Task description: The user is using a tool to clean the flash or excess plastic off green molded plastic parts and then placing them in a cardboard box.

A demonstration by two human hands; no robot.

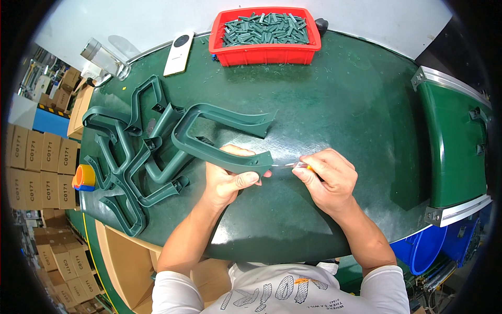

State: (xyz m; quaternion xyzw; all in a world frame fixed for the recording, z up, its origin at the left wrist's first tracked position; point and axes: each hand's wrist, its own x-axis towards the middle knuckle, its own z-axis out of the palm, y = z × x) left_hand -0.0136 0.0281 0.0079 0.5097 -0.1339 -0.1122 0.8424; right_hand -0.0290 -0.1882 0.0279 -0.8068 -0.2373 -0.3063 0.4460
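Observation:
My left hand (230, 180) is wrapped round one end of a dark green, U-shaped plastic part (209, 149), with the thumb on its outer side. The part's other arm reaches away to the right, above the table. In my right hand (332, 178), pinched between thumb and fingers, is a slim tool (285, 165) with a thin, pale metallic tip and a bit of yellow at its grip. Its tip points left, close to the end of the green part; whether they touch I cannot tell. Most of the tool's handle is hidden in my fingers.
Several similar green parts (125, 146) lie piled on the left of the green table (334, 110). A red bin (266, 56) of small green pieces stands at the back. Near it are a white phone (178, 55) and a clear glass jar (107, 60). A green conveyor (455, 146) stands right.

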